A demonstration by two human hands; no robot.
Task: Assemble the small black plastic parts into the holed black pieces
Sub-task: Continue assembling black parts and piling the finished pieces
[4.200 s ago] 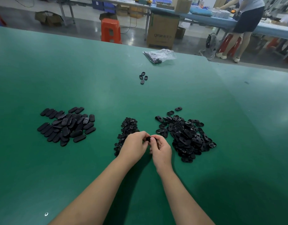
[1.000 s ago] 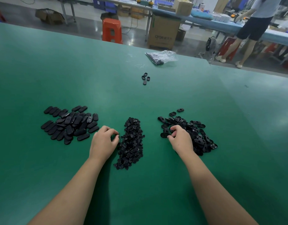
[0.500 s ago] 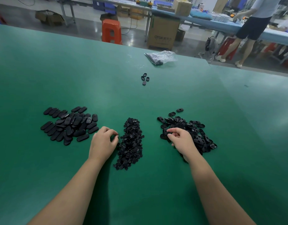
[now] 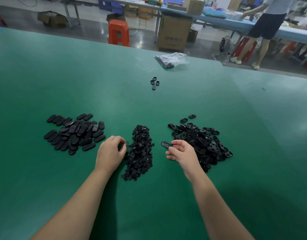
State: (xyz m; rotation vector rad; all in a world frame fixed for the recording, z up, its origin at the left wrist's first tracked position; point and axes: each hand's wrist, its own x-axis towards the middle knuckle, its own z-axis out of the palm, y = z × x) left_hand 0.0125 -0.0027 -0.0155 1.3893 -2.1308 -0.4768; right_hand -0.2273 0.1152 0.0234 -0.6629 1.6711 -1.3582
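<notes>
Two bare forearms are extended from the near edge over a green surface (image 4: 166, 104). The left hand (image 4: 111, 153) is set at the left edge of the middle pile of small black parts (image 4: 139, 151), its fingers curled inward with the fingertips at the pile; whether a part is pinched between them cannot be told. The right hand (image 4: 183, 153) is raised just left of the pile of holed black pieces (image 4: 201, 142), and one holed piece (image 4: 165, 144) is pinched between its thumb and forefinger, the piece projecting to the left, while the remaining fingers are loosely curled beneath. The small parts are heaped in a narrow mound between the two hands. To the left, slightly farther away, a spread heap of closed oval pieces (image 4: 74, 132) is laid out, well apart from the holed pile on the right. Two loose holed pieces (image 4: 188, 118) are seen just beyond the right pile. Farther up the surface, a small cluster of four oval pieces (image 4: 154, 83) is set by itself. Near the far edge a clear plastic bag (image 4: 171, 59) with dark contents is placed. Beyond the surface, an orange stool (image 4: 118, 32), a cardboard box (image 4: 174, 33) and a person standing (image 4: 267, 23) at a long blue bench (image 4: 236, 23) are seen.
</notes>
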